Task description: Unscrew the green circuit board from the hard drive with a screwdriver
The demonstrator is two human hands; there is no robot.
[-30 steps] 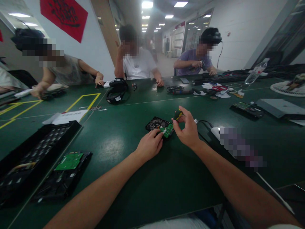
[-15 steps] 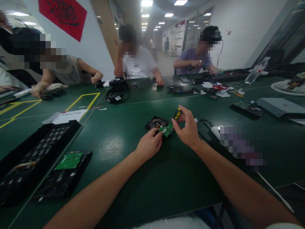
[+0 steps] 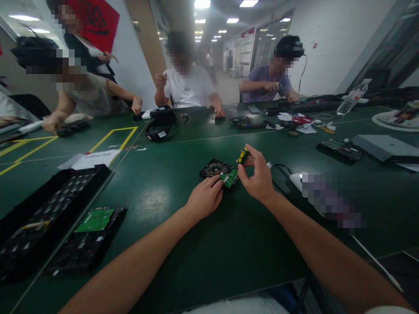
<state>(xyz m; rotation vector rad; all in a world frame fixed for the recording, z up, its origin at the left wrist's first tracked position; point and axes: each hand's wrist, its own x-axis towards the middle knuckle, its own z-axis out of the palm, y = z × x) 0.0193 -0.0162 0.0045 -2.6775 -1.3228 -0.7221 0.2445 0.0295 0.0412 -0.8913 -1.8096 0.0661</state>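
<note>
A black hard drive with a green circuit board lies on the green table. My left hand rests at its near left side, fingers closed on the drive's edge with fingertips by the board. Above the drive's right side, my right hand is closed on a yellow and black screwdriver, which tilts down toward the board. The screwdriver's tip is too small to make out.
At the left are a long black tray and another hard drive with a green board. A white power strip with a cable lies right. People sit across the table; a bottle stands at the back right.
The screwdriver handle has shifted and turned slightly in my right hand. My left hand has hardly moved. At the back left, a standing person has come into view.
</note>
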